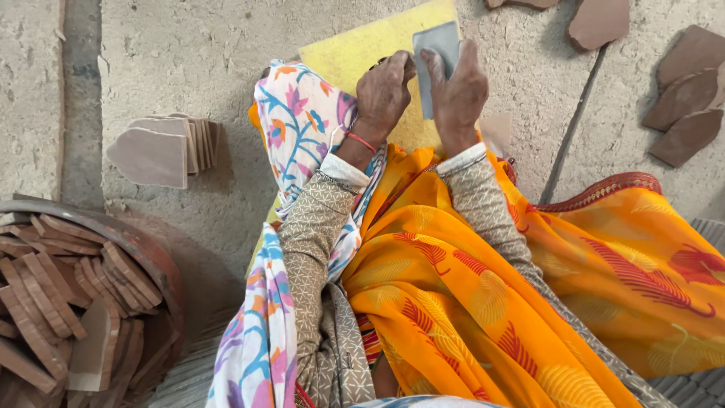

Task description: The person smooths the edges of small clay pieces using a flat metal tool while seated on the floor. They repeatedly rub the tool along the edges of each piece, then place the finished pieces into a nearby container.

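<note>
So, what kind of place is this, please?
Probably a small floor-level workshop for clay or stone tiles. Both hands hold a grey tile over a yellow mat; a round basin holds many brown tiles, and a stack lies on the concrete floor.

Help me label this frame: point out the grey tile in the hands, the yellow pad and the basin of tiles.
grey tile [436,41]: head view, upper flat face.
yellow pad [355,53]: head view, bare left part.
basin of tiles [147,245]: head view, right rim.

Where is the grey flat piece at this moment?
In the head view, the grey flat piece is at top centre, held by the right hand, with the left hand beside it, over the yellow pad.
</note>
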`<state>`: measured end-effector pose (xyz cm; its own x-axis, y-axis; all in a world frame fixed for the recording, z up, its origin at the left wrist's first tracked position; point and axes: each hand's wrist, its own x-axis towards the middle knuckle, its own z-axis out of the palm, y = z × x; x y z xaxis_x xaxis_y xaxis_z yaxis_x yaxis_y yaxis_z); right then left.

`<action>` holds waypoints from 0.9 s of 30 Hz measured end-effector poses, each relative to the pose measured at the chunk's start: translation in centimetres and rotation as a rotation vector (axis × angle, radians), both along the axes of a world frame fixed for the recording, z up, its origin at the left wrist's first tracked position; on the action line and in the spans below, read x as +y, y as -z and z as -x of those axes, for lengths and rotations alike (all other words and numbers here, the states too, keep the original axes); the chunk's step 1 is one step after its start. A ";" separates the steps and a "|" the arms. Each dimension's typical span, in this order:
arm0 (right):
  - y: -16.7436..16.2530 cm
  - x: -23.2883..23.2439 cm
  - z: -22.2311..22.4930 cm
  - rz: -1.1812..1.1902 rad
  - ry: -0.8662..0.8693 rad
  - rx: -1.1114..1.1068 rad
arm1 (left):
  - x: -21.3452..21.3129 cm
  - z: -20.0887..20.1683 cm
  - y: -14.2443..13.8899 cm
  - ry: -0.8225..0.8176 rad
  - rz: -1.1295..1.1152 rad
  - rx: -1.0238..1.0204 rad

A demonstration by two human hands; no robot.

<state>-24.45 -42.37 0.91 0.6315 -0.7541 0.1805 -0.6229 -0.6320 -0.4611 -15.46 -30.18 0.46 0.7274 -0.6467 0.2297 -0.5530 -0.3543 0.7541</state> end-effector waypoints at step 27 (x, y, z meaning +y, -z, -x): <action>0.0 -1.2 0.5 0.072 -0.030 0.077 | 0.0 0.4 -0.3 -0.009 -0.071 -0.035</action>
